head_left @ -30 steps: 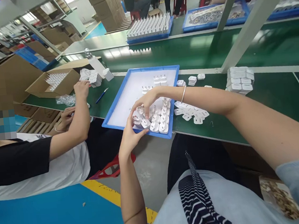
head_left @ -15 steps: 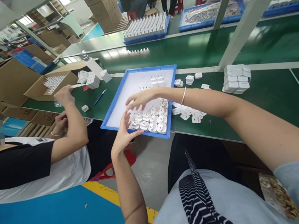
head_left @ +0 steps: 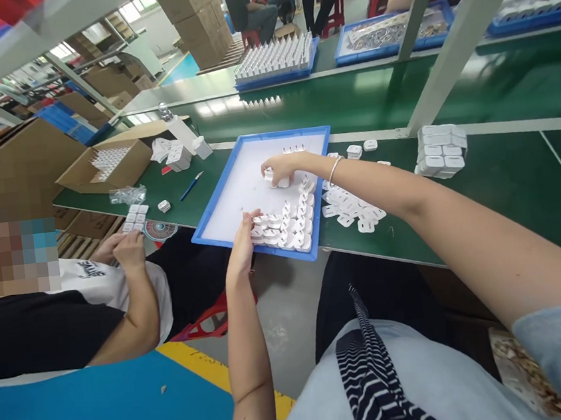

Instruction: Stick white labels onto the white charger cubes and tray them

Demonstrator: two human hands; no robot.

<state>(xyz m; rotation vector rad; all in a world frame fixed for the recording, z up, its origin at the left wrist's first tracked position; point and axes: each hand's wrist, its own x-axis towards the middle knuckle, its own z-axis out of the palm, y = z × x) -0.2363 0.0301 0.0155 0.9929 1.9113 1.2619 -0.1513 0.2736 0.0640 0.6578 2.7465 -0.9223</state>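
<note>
A blue-rimmed tray (head_left: pixel 218 190) with a white bottom lies in front of me, at the table edge. Rows of white plug adapters (head_left: pixel 287 232) with pins pointing up fill its near right corner. My left hand (head_left: pixel 244 242) is at the left end of these rows, its fingers stretched along the outermost adapters and not wrapped round them. Farther back in the tray, my right hand (head_left: pixel 280 166) curls its fingers down over a few white plug adapters (head_left: pixel 277 179). Its palm and wrist partly hide more adapters behind, whose pins show at the back.
Loose white plates (head_left: pixel 353 206) lie right of the tray, with a bundled white stack (head_left: pixel 441 151) beyond. Left are a blue pen-like tool (head_left: pixel 191 186), a bottle (head_left: pixel 179 130) and a carton (head_left: pixel 105 165). A co-worker's hands (head_left: pixel 127 249) hold white pieces. A slanting post (head_left: pixel 467 36) rises at right.
My right hand has moved back and right, closing over adapters in the tray. My left hand has shifted slightly right against the rows. The co-worker's hands have come together lower down, with white pieces.
</note>
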